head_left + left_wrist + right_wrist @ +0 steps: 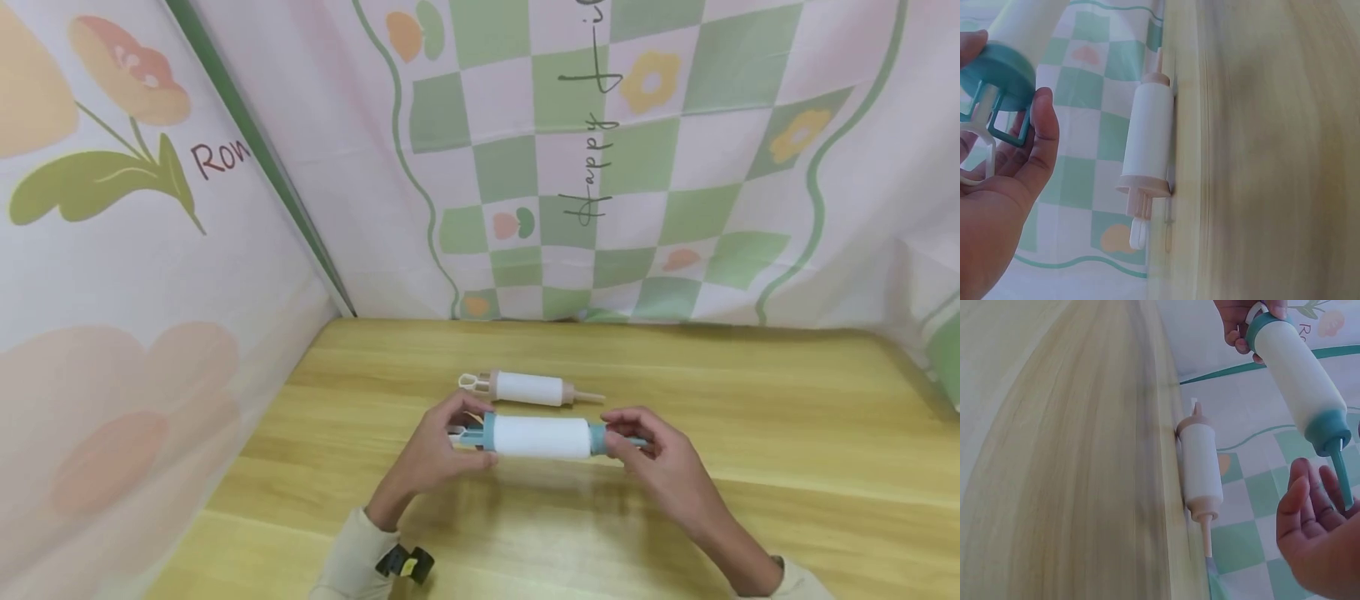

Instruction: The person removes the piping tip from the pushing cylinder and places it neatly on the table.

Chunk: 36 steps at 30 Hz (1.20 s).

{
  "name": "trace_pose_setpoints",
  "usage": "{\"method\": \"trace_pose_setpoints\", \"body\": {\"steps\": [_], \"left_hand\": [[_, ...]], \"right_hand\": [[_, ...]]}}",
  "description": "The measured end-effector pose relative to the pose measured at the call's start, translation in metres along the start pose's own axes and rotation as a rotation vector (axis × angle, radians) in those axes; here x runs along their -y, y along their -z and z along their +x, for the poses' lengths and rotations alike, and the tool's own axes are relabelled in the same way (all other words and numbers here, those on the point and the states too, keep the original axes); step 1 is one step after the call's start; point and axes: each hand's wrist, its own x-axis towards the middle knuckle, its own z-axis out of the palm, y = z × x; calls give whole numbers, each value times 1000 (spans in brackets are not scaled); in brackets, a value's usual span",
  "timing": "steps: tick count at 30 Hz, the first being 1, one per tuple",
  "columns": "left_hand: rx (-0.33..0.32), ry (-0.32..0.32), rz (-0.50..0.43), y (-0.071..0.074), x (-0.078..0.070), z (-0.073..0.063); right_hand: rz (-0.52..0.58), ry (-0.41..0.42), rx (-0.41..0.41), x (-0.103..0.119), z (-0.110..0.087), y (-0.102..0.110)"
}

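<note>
A large syringe (542, 437) with a white barrel, teal end pieces and a thin teal nozzle (1338, 472) is held level above the table. My left hand (438, 442) grips its teal collar (1010, 78) between thumb and fingers, around the plunger end with its white ring (988, 150). At the nozzle end is my right hand (663, 462), fingers loosely bent around the nozzle. In the right wrist view those fingers stand apart from the teal cap; the thumb is mostly out of frame. Behind lies a second syringe (529, 388), white with beige ends.
The wooden table (787, 417) reaches back to a hanging cloth (570, 167) with green checks and flowers. On the left stands another flowered cloth (135, 275). A small black device (405, 564) is at the left cuff.
</note>
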Motion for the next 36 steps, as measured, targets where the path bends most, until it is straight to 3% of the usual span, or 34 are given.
{"method": "trace_pose_setpoints", "body": {"steps": [5, 11, 16, 20, 27, 30, 36], "left_hand": [[0, -5, 2, 1, -2, 0], [0, 0, 6, 2, -1, -3], [6, 0, 0, 2, 0, -3], [2, -5, -6, 2, -1, -2], [6, -3, -9, 4, -2, -2], [7, -3, -9, 4, -2, -2], [8, 2, -9, 4, -3, -2]], "right_hand": [[-3, -89, 20, 2, 3, -1], [55, -99, 66, 2, 2, -2], [89, -71, 73, 1, 0, 0], [119, -1, 80, -2, -2, 1], [103, 61, 83, -3, -3, 0], [78, 32, 79, 0, -2, -1], [-4, -107, 37, 7, 3, -1]]}}
